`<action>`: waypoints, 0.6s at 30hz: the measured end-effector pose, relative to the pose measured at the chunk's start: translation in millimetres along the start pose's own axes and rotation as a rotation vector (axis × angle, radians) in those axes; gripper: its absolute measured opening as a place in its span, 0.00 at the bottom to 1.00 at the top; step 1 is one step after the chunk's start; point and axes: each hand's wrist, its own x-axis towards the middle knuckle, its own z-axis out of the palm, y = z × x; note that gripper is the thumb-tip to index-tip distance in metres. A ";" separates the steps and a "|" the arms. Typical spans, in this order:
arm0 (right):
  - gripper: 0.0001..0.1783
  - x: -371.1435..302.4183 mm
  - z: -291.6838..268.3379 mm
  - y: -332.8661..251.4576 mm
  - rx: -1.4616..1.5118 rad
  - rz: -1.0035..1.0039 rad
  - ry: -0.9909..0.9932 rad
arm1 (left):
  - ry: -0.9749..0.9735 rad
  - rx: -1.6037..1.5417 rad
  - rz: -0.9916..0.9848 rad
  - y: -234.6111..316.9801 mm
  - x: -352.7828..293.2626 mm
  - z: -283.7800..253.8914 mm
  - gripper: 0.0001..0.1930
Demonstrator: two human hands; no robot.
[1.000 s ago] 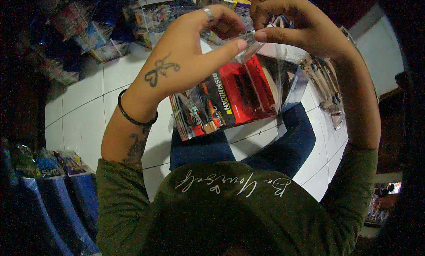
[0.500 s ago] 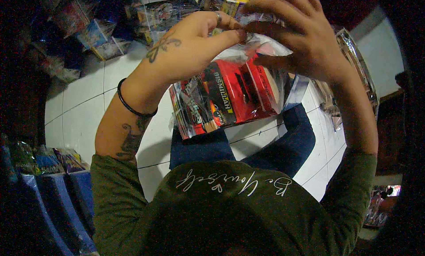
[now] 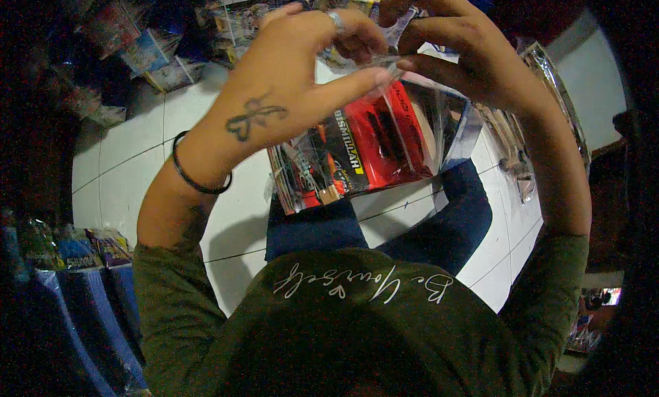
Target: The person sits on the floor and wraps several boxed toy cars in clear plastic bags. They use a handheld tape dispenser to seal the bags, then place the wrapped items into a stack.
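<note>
A clear plastic bag (image 3: pixel 437 133) encloses a stack of flat red and black printed packs (image 3: pixel 384 144), tilted above my knees. My left hand (image 3: pixel 298 71), a ring on one finger, is closed, with thumb and fingertips pinching the gathered plastic at the bag's far end. Close against it, my right hand (image 3: pixel 467 43) is also closed, its thumb and curled fingers gripping the same plastic. The two sets of fingertips nearly meet. The pack's far edge is partly hidden behind my left hand.
White floor tiles (image 3: pixel 130 146) spread around my dark blue trouser legs (image 3: pixel 439 218). Plastic-wrapped printed packs (image 3: pixel 154 57) are piled at the far left and far middle. Blue bundles (image 3: pixel 89 301) stand at the near left. Clear-wrapped goods (image 3: pixel 559 98) stand at the right.
My right hand has come down from spread fingers to grip the plastic. My left fingers have moved slightly right and drawn in against it. The bag has shifted slightly.
</note>
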 end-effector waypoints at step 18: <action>0.09 -0.7 -1.0 7.2 0.167 0.097 -0.024 | -0.039 -0.123 0.006 -8.6 3.3 4.2 0.12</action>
